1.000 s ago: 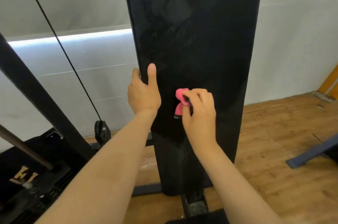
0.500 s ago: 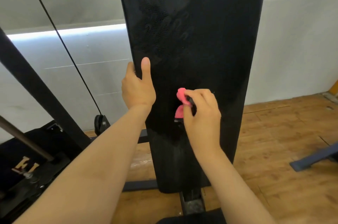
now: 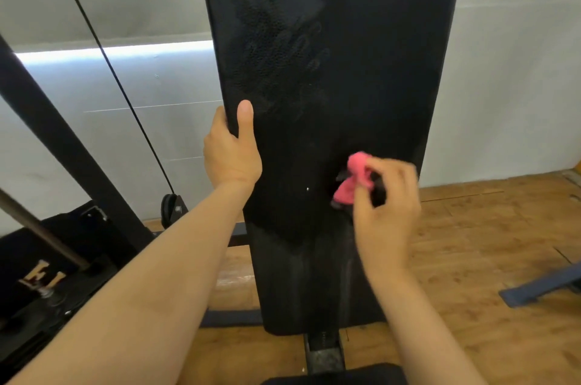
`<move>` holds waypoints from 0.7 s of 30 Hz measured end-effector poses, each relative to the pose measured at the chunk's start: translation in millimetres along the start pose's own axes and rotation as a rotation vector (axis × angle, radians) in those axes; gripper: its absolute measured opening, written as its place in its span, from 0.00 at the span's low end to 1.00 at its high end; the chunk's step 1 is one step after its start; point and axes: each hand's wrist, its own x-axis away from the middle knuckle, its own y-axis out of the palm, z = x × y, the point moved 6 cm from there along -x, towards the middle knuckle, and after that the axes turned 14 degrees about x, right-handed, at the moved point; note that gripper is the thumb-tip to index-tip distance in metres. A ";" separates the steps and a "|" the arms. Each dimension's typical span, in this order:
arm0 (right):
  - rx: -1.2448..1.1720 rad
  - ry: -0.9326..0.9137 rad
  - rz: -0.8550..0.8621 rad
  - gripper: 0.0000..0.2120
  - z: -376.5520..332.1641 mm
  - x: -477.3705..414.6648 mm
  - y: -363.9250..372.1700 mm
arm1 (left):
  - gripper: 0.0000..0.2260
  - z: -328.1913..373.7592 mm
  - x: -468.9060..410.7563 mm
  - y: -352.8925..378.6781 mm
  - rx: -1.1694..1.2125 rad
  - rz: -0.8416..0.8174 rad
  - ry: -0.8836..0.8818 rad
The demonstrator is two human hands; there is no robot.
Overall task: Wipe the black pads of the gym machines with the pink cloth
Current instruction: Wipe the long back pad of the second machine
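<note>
1. Two bare forearms reach forward from the bottom of the view toward an upright black pad point(image 3: 345, 70) on a gym machine.
2. The left hand point(image 3: 232, 155) grips the pad's left edge, thumb laid straight up the front face and fingers wrapped out of sight behind it.
3. The right hand point(image 3: 388, 205), blurred, has its fingers curled round a bunched pink cloth point(image 3: 353, 178), which it holds against the pad's lower right part, near the right edge.
4. Dull smears and streaks mark the pad's upper face, above the left thumb.
5. Below the pad, a metal post point(image 3: 323, 350) runs down toward a dark cushion edge at the bottom of the view.
6. A wooden floor point(image 3: 471, 243) spreads behind, with a blue bar point(image 3: 540, 287) lying at the right.
7. At the left, a thin cable point(image 3: 110, 70) and a thick black frame beam point(image 3: 53, 130) slant before a pale wall point(image 3: 503, 70).
</note>
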 end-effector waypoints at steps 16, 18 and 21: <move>-0.038 0.069 -0.040 0.12 42.9 24.7 -1.3 | 0.22 3.9 1.3 -1.2 0.023 0.042 -0.027; -0.071 0.111 0.077 0.10 36.7 5.5 -8.9 | 0.23 3.4 2.0 -0.1 0.027 0.045 -0.030; -0.078 0.253 0.119 0.10 33.2 9.6 8.0 | 0.23 4.6 2.9 0.9 0.023 0.051 -0.032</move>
